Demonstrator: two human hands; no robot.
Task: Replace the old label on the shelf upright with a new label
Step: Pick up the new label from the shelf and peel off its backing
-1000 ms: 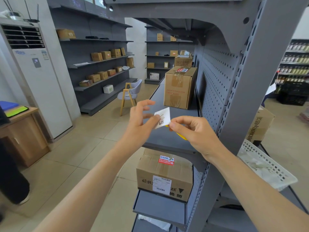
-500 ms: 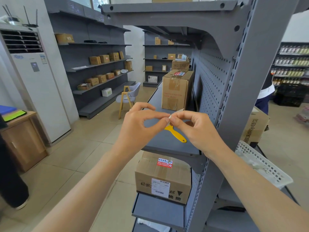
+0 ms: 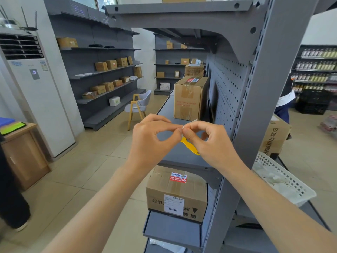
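A second ago you held the label (image 3: 189, 123) flat and facing you; now you've turned it edge-on, so only a white sliver shows. Your left hand (image 3: 153, 141) and right hand (image 3: 209, 143) both pinch it at their meeting fingertips, left at 9 o'clock, right at 3. The shelf upright (image 3: 269, 99) stands at 3 o'clock, apart from it.
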